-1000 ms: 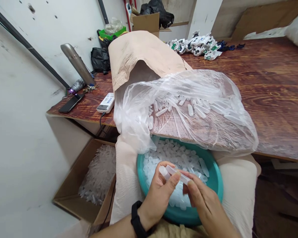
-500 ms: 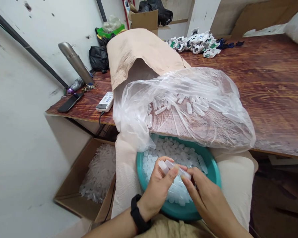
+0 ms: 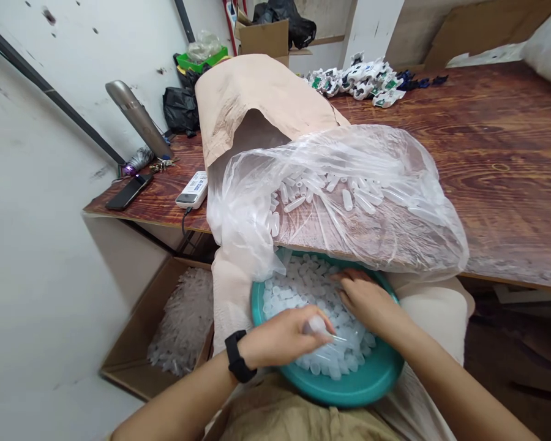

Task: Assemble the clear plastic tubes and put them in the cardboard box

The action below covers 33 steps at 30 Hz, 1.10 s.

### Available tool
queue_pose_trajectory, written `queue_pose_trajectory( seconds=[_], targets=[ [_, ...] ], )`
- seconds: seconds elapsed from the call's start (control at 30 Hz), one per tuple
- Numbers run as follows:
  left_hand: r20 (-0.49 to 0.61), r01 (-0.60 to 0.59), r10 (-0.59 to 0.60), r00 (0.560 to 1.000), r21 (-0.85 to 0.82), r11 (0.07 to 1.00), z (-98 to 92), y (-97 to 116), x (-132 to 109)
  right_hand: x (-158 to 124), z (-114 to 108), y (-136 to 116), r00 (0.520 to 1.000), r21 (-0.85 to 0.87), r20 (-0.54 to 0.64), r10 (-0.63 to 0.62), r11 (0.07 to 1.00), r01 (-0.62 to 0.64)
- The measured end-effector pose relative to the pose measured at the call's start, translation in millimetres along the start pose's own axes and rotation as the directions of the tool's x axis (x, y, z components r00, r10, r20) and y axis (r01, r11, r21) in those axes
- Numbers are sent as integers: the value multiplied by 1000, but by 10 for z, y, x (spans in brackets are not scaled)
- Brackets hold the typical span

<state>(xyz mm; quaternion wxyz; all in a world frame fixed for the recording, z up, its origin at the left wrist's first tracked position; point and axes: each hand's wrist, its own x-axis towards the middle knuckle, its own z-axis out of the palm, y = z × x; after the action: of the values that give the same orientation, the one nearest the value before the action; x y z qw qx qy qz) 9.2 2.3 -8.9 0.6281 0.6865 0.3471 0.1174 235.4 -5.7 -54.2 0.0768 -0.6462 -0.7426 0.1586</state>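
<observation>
A teal basin [image 3: 333,392] on the lap holds a heap of translucent plastic tubes [image 3: 298,275]. Over its left part, my left hand [image 3: 294,334] has its fingers wrapped round a whitish tube [image 3: 318,324]; a black band is on that wrist. My right hand [image 3: 365,300] reaches into the back right of the heap, its fingertips among the tubes, so what they hold, if anything, is hidden. Beyond the basin, a clear plastic bag [image 3: 340,239] with more tubes inside lies at the table's front edge.
On the wooden table [image 3: 500,141] are a paper sack [image 3: 266,86], a phone [image 3: 129,191], a white device [image 3: 193,190], a metal flask [image 3: 138,116] and white parts [image 3: 371,79]. A cardboard box [image 3: 128,361] of clear pieces stands low at the left.
My hands have moved apart. My right hand has left the tubes held between both hands and gone up into the heap; my left hand has turned and lowered slightly.
</observation>
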Motion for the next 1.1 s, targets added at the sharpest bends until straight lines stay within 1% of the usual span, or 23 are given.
queue_pose_trajectory(
  seconds=[0.03,0.07,0.1,0.13,0.17,0.2,0.23,0.37,0.43,0.5,0.53,0.57,0.63,0.67,0.7,0.73,0.8,0.87,0.9,0.93,1.0,1.03,1.1],
  targets=[
    [60,-41,31,998,187,981,29,-28,-13,62,33,4,1000,-39,11,-9,999,9],
    [102,-94,61,993,361,928,69,-61,-19,113,65,-5,1000,-73,24,-15,997,16],
    [137,-138,79,987,501,855,114,-97,-18,153,92,-19,999,-103,38,-17,994,21],
    [167,-167,81,983,598,784,157,-131,-9,182,113,-35,999,-129,51,-18,991,24],
    [195,-182,68,979,659,729,194,-162,7,202,126,-46,998,-150,63,-18,988,28],
    [215,-187,48,975,692,697,222,-185,26,213,133,-51,997,-166,75,-19,986,31],
    [226,-186,31,974,705,684,239,-201,46,216,133,-48,996,-176,84,-20,984,35],
    [222,-180,33,974,685,705,226,-201,91,165,116,-2,993,-162,111,-43,985,61],
    [196,-170,47,979,677,717,192,-176,81,126,119,14,991,-129,119,-64,989,79],
    [132,-131,60,989,640,757,149,-139,58,94,132,17,990,-86,115,-83,992,93],
    [80,-99,64,995,583,807,124,-117,47,82,140,15,990,-62,107,-89,993,96],
    [21,-64,61,998,492,868,97,-93,38,71,145,12,991,-36,94,-95,994,99],
    [-101,6,16,995,211,978,45,-46,31,42,144,0,993,23,54,-104,994,102],
    [-144,36,-30,989,36,999,22,-24,34,19,135,-11,994,57,30,-106,993,104],
    [-169,59,-81,982,-134,989,4,-4,40,-13,119,-29,994,94,6,-107,990,106],
    [-188,70,-131,973,-298,952,-8,14,46,-55,97,-55,994,135,-15,-110,985,111],
    [-230,40,-204,951,-564,824,-10,47,57,-168,43,-139,992,214,-41,-122,968,128],
    [-284,-31,-258,923,-726,687,25,77,58,-306,-5,-262,990,306,-77,-114,943,132],
    [-296,-57,-291,910,-784,618,55,91,54,-374,-19,-334,989,369,-120,-81,921,120],
    [-284,-64,-329,901,-836,545,91,102,48,-438,-25,-408,981,470,-193,-15,876,106],
    [-200,-34,-392,898,-919,392,175,118,37,-536,-13,-547,939,621,-322,123,775,112],
    [-149,-9,-408,901,-945,326,216,123,33,-568,2,-606,920,661,-357,159,739,130],
    [-76,24,-413,908,-973,231,285,132,28,-606,34,-693,914,668,-382,136,724,172]
  ],
)
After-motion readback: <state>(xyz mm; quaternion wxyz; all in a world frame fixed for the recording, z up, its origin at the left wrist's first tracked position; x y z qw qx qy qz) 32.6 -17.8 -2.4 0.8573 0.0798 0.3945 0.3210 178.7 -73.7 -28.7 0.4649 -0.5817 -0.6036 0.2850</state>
